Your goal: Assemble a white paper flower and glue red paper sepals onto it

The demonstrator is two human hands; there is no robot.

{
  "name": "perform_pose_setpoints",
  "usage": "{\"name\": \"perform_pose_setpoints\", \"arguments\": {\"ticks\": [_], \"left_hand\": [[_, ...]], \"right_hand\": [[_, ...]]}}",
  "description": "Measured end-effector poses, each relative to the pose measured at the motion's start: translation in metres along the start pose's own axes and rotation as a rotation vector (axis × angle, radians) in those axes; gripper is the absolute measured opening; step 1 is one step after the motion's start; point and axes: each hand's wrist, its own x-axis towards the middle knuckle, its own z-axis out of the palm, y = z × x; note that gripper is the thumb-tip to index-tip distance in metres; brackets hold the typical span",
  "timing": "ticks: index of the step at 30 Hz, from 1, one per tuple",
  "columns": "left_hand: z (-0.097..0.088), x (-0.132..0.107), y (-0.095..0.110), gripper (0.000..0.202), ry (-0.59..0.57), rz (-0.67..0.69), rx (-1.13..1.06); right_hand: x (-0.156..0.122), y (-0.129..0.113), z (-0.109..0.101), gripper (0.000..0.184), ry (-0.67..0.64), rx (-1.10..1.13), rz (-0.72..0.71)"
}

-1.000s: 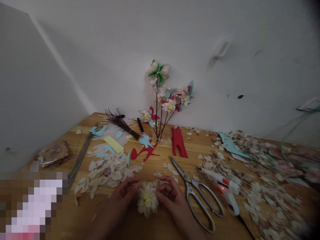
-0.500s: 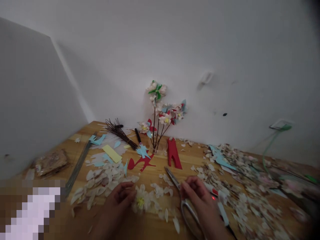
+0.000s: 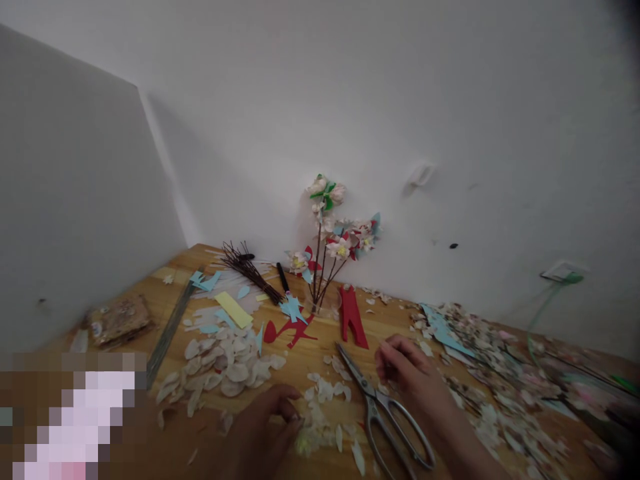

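Note:
My left hand [image 3: 267, 421] is low in the middle with thumb and fingers closed at the edge of a pale artificial flower [image 3: 304, 441] with a yellow centre, blurred here. Over the right side of the table, my right hand [image 3: 413, 373] has its fingertips pressed together; anything between them is too small to see. Silver scissors [image 3: 369, 393] lie between the hands, blades slightly apart, pointing away. Loose white petals [image 3: 330, 387] surround the flower, and a larger petal heap [image 3: 225, 363] lies beyond my left hand.
A vase of artificial flowers [image 3: 341, 249] stands against the wall. Near it are red paper [image 3: 352, 319], a bundle of brown stems [image 3: 253, 273] and a yellow strip [image 3: 234, 309]. Grey wires [image 3: 173, 327] lie left. Flower sprays and petals [image 3: 495, 400] cover the right side.
My right hand has moved right and up, away from the scissors' handles. The left hand and flower have shifted right and nearer to me. The whole view has also shifted slightly.

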Motion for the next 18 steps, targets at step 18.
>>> {"name": "perform_pose_setpoints", "arguments": {"ticks": [18], "left_hand": [[0.01,0.001,-0.035,0.038,-0.224,0.053,0.098]], "right_hand": [[0.073,0.052,0.146,0.039,-0.59,-1.012,-0.443]]}}
